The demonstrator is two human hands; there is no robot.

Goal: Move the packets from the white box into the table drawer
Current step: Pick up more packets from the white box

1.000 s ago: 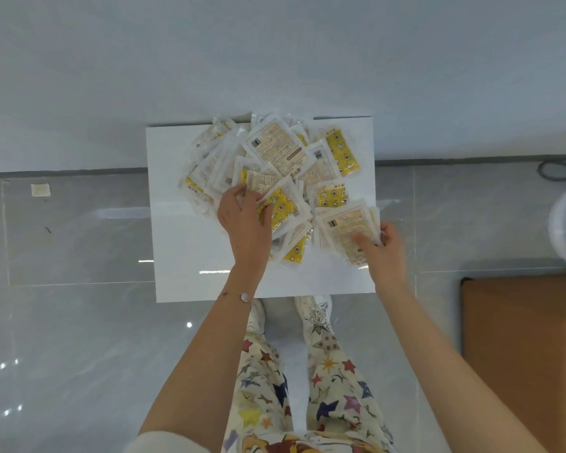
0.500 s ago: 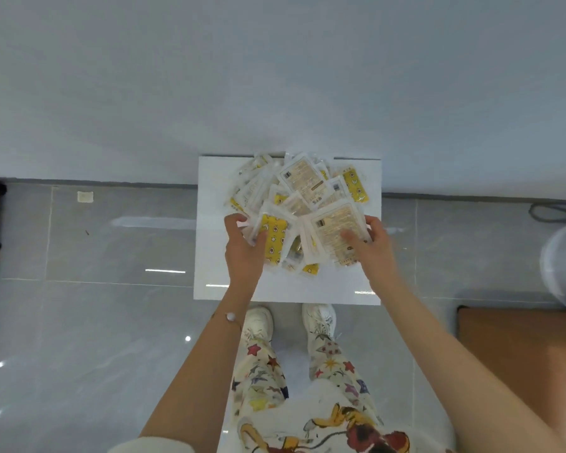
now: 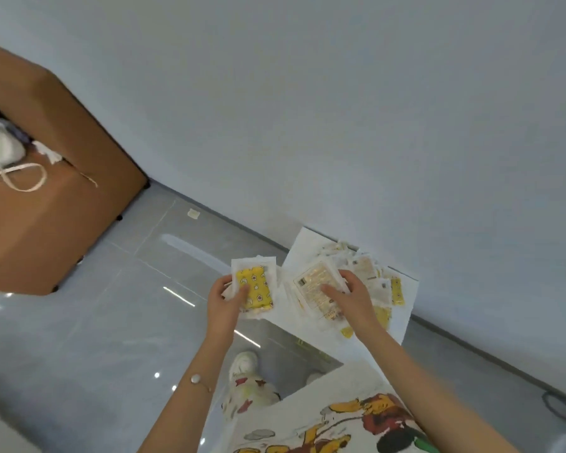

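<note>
- Closest to me is a cartoon-print shirt [image 3: 340,416], and just beyond it a pale shoe [image 3: 244,366] on the grey tiled floor [image 3: 95,338].
- My left wrist carries a thin bracelet [image 3: 196,379] with a round bead.
- My left hand [image 3: 224,304] grips a small stack of packets. The thumb lies across the yellow packet [image 3: 255,286] on top and the fingers are tucked under the stack. It is held over the floor, just past the left edge of the white box [image 3: 407,302].
- My right hand [image 3: 356,300] grips a tan packet [image 3: 311,286], with the thumb flat on its face and the fingers curled round its far edge. It sits above the near left part of the box. I cannot tell whether it is lifted clear of the heap.
- The other packets [image 3: 383,286] lie jumbled in the box, overlapping, towards its far and right edges.
- Further left, well apart from the box, a brown surface [image 3: 46,217] holds white cloth and a looped cord [image 3: 17,178].
- A plain pale wall [image 3: 340,109] stands behind everything.
</note>
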